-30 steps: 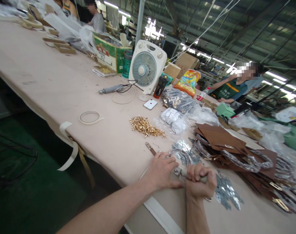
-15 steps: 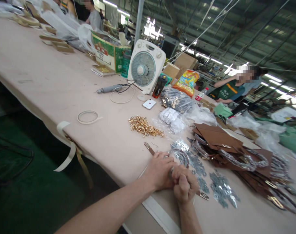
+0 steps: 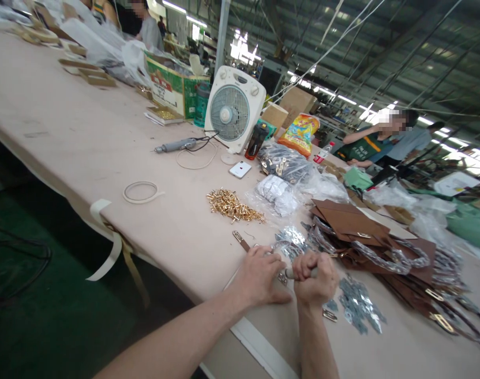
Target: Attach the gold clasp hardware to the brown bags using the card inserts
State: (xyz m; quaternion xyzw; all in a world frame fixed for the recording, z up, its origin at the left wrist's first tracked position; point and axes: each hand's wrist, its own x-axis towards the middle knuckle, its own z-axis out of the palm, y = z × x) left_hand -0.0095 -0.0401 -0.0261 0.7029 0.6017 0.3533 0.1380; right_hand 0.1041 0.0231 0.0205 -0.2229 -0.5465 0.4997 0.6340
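Note:
My left hand (image 3: pixel 261 276) rests on the table edge side, fingers curled over a brown strap (image 3: pixel 245 245) and holding it down. A metal fitting on the strap's end shows past the knuckles. Between my two hands sits a small metal buckle (image 3: pixel 282 278). My right hand (image 3: pixel 315 275) is closed in a fist around a grey rod-like tool (image 3: pixel 289 273), tilted sideways with its end near that buckle; its exact kind is hidden by the fingers. Another metal buckle (image 3: pixel 330 315) lies just below my right wrist. Flat grey metal plates (image 3: pixel 360 302) are piled to the right.
A pile of gold fasteners (image 3: pixel 234 205) lies beyond my hands. Brown leather bag pieces (image 3: pixel 352 229) are stacked at right. Farther back are a phone (image 3: pixel 240 169), a corded grey power screwdriver (image 3: pixel 174 145), a fan (image 3: pixel 234 110) and a tape roll (image 3: pixel 140 192). A person stands across the table.
My right fist has moved right, away from my left hand, and turned from upright to tilted, showing the grey tool and the buckle. My left hand stays nearly in place.

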